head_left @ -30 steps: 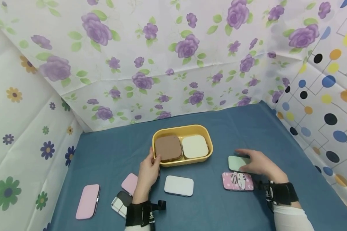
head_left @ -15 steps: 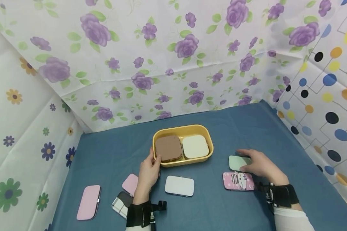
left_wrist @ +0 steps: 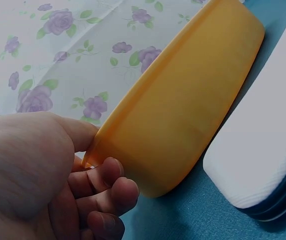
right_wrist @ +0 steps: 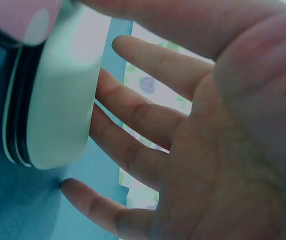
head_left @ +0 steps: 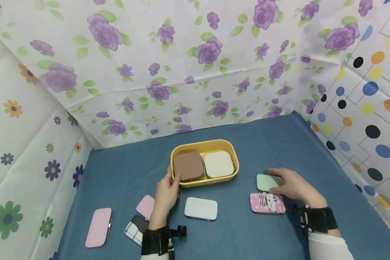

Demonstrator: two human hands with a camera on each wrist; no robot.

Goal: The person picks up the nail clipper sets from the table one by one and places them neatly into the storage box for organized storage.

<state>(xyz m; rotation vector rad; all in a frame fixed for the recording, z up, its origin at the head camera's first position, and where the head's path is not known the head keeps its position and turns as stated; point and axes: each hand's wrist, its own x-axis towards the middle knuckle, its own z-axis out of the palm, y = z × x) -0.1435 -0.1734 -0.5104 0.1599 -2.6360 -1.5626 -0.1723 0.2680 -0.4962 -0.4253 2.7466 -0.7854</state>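
Observation:
In the head view, a yellow oval-cornered plastic bin (head_left: 204, 182) holds a brown square case (head_left: 188, 167) and a cream square case (head_left: 219, 164), side by side. My left hand (head_left: 165, 193) pinches the bin's near left corner; in the left wrist view the thumb lies over its rim and the fingers curl against its outer wall. My right hand (head_left: 294, 186) reaches over a mint green case (head_left: 268, 182), its fingers (right_wrist: 138, 115) spread and fairly straight along the far side. The thumb lies over the case's near part. A pink cartoon-print case (head_left: 267, 203) lies just nearer.
A white case (head_left: 200, 208) lies in front of the bin. At left are a long pink case (head_left: 99, 227), a small pink case (head_left: 146, 207) and a black-and-white checked case (head_left: 137, 229), the last two partly behind my left arm. Patterned cloth walls (head_left: 195, 90) enclose the blue surface.

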